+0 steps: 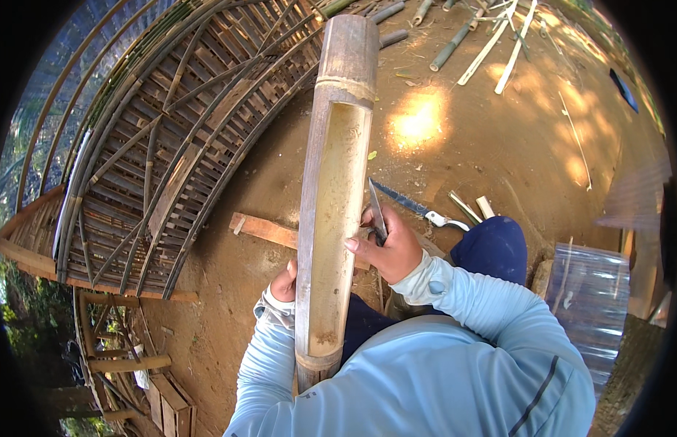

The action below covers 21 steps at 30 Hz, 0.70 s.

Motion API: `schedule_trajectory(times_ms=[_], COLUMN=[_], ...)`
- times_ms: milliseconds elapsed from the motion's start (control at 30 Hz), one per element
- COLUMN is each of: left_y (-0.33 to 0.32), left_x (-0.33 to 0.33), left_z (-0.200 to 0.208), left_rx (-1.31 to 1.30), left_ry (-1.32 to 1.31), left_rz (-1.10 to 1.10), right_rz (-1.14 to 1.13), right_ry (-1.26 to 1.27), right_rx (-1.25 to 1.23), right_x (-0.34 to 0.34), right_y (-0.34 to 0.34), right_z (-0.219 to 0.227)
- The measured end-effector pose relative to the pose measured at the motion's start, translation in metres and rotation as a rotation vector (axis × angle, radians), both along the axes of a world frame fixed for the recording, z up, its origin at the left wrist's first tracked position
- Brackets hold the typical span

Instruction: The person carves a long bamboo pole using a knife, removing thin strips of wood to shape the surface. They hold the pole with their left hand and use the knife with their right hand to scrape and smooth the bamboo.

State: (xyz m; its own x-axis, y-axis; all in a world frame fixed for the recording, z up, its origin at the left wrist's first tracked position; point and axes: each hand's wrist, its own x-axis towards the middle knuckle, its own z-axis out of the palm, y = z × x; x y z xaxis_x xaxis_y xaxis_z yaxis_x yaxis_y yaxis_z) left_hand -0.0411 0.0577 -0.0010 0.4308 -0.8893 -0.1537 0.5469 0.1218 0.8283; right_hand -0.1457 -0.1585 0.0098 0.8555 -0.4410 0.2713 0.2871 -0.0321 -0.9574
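A thick bamboo section (308,218) stands lengthwise before me, its near end against my body. A long opening cut in its side shows the pale hollow, and a node ring lies beyond each end of the cut. My left hand (284,282) grips the bamboo from the left, its fingers mostly hidden behind it. In my right hand (391,251) is a knife (378,211), its blade pointing up and away, beside the bamboo's right edge. The right thumb rests on that edge of the opening.
A folding saw (407,202) with a white handle lies on the dirt ground past my right hand. Behind the bamboo is a wooden plank (265,231). A large slatted bamboo frame (171,153) fills the left. Bamboo poles and split strips (491,47) lie far off; a clear corrugated sheet (589,302) is at right.
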Motion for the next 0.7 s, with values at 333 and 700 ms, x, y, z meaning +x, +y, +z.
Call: schedule_trajectory(times_ms=[333,700], left_y=[0.067,0.079], left_x=[-0.084,-0.140], left_z=[0.026,0.040], left_rx=[0.170,0.722], left_ry=[-0.427,-0.931], left_rz=[0.301,0.375], right_rz=[0.149,-0.195], right_ry=[0.049,0.009], right_rx=[0.277,-0.154], right_x=[0.002,-0.007], right_y=[0.014,0.008], right_z=[0.000,0.014])
